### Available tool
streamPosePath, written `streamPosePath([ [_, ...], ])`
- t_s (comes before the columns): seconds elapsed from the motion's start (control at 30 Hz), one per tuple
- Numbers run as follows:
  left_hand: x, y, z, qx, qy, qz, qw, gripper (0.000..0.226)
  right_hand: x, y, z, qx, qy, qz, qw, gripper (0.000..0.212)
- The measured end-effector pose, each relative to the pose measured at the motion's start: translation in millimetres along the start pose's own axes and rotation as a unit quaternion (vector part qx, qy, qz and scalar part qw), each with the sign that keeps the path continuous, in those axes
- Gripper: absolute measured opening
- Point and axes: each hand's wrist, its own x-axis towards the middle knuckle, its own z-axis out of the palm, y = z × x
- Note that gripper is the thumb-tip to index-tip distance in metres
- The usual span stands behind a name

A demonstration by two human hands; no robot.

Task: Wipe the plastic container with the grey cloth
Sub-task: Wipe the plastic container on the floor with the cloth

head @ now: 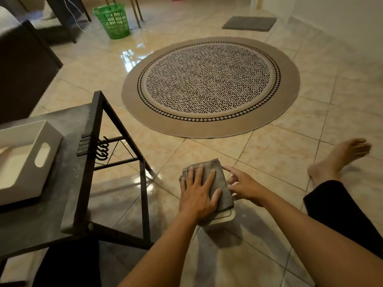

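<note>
A folded grey cloth (220, 183) lies on top of a pale plastic container (222, 220) that stands on the tiled floor in front of me. Only the container's near corner and rim show under the cloth. My left hand (198, 192) lies flat on the cloth with its fingers spread, pressing down. My right hand (244, 186) is at the right edge of the cloth and container, fingers curled loosely against that side, forefinger pointing out. Whether it grips the container I cannot tell.
A low dark metal-framed table (68, 162) stands at my left with a white tray (44, 139) on it. A round patterned rug (210, 85) lies ahead. My bare foot (339, 158) and dark trouser leg are at the right. A green basket (113, 20) stands far back.
</note>
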Motion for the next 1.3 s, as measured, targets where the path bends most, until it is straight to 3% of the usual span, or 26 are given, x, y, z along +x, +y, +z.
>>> streamPosePath([
  [0.2,2.0,4.4,-1.7,0.022,0.023,0.022,0.999,0.072,2.2,-5.9,-3.2,0.012,-0.052,0.026,0.998,0.089],
  [0.5,-12.6,-7.3,10.0,0.004,0.028,-0.017,0.999,0.07,6.8,-9.9,4.2,-0.001,-0.051,0.027,0.998,0.09],
  [1.3,-2.2,1.9,5.0,0.012,0.038,-0.023,0.999,0.064,14.0,-14.2,10.3,-0.009,-0.057,0.02,0.998,0.091],
])
